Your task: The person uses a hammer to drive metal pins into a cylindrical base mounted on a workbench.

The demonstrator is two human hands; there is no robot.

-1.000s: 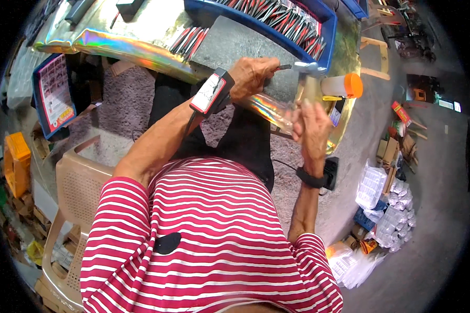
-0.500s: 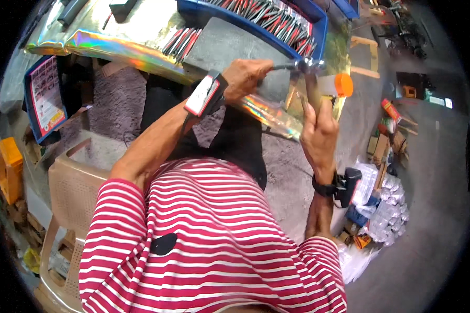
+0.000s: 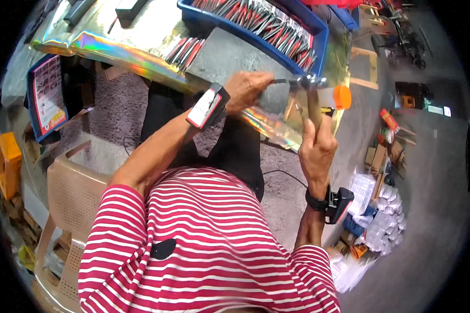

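My right hand [image 3: 318,143] is closed round the wooden handle of a hammer [image 3: 312,107], whose shiny metal head is at the far end. A thin metallic piece shows beside the handle, just above my right thumb; I cannot make out what it is. Left of the hammer, my left hand [image 3: 247,89] pinches a slender dark rod-like piece [image 3: 280,81] that points right, toward the hammer head. Blur hides whether the two touch. My left hand is over the near edge of a grey flat slab [image 3: 232,55] on the bench.
A blue bin [image 3: 245,26] full of slender red and black pieces stands behind the slab. A small pile of similar pieces [image 3: 185,52] lies left of it. An orange-capped jar [image 3: 342,97] stands at the bench's right. A plastic chair [image 3: 75,190] is at left.
The hammer and my right hand have come back a little toward me. My left hand stays in nearly the same place with the slender piece. The whole view has shifted slightly.
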